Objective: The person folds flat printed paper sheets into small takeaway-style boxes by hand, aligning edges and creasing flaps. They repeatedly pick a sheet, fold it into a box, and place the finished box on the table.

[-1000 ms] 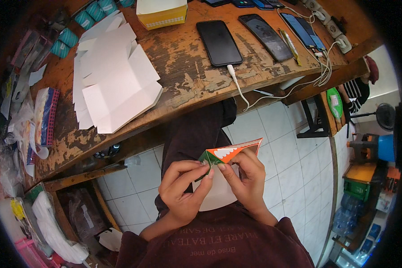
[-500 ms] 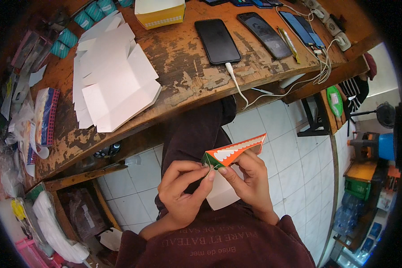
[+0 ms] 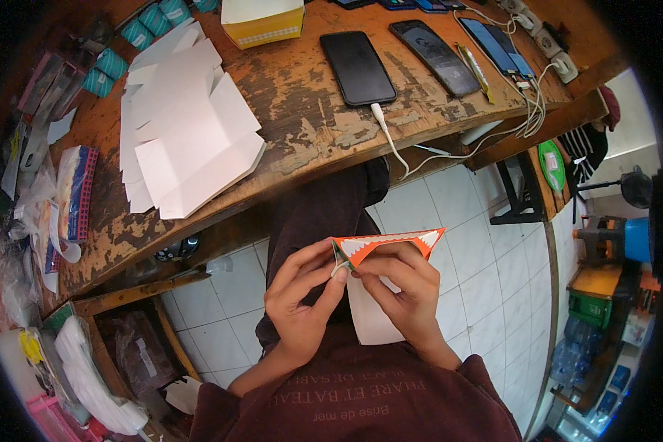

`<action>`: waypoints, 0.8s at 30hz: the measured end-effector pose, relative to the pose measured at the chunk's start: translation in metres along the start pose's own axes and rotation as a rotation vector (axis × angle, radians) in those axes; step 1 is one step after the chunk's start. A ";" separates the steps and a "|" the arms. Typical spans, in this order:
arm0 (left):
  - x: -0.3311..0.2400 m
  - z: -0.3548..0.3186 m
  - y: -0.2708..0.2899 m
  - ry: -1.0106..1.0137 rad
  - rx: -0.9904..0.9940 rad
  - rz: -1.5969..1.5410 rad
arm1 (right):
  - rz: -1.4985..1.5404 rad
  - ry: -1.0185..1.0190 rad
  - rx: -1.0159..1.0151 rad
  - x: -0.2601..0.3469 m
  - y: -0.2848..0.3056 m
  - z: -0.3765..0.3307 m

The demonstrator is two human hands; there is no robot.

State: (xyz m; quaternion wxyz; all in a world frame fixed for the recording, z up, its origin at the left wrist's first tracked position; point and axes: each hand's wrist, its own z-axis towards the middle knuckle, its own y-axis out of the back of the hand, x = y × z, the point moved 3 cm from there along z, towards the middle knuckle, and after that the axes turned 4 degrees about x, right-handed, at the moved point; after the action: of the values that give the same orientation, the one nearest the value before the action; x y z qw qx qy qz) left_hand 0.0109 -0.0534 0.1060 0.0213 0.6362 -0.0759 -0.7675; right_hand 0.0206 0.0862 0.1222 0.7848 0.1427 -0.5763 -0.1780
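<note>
Over my lap I hold a partly folded cardboard box (image 3: 359,254), orange with a white scalloped pattern and a green end. Its plain white panel (image 3: 373,317) hangs down between my hands. My left hand (image 3: 298,302) pinches the green end at the box's left corner, where a pale flap edge shows by the thumb. My right hand (image 3: 407,291) grips the near side, fingers curled over the orange edge and thumb below. The inside of the box and some fingertips are hidden.
A stack of flat white box blanks (image 3: 191,140) lies on the worn wooden table (image 3: 295,88). A yellow box (image 3: 264,26), a charging phone (image 3: 357,68) and another phone (image 3: 435,59) sit farther back. White cables (image 3: 530,121) trail over the right edge. An open wooden compartment (image 3: 136,346) stands at left.
The box has tilted in my hands, so its patterned orange side looks narrower and its left corner sits higher. My left fingers have moved up slightly, and my right fingers have curled over the orange edge.
</note>
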 end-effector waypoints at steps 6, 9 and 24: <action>0.000 0.000 0.001 -0.004 0.042 -0.054 | 0.057 -0.068 -0.094 -0.004 -0.005 -0.004; 0.001 0.000 0.003 -0.018 0.072 -0.031 | -0.004 -0.016 -0.013 -0.005 -0.002 -0.003; 0.043 -0.023 0.012 0.109 -0.043 -0.292 | -0.047 0.054 0.244 -0.017 -0.031 -0.017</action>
State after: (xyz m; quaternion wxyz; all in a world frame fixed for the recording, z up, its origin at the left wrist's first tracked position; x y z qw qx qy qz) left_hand 0.0249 -0.0728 0.0618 -0.0730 0.6805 0.0350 -0.7282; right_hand 0.0287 0.0658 0.0896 0.7723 0.2553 -0.5690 -0.1207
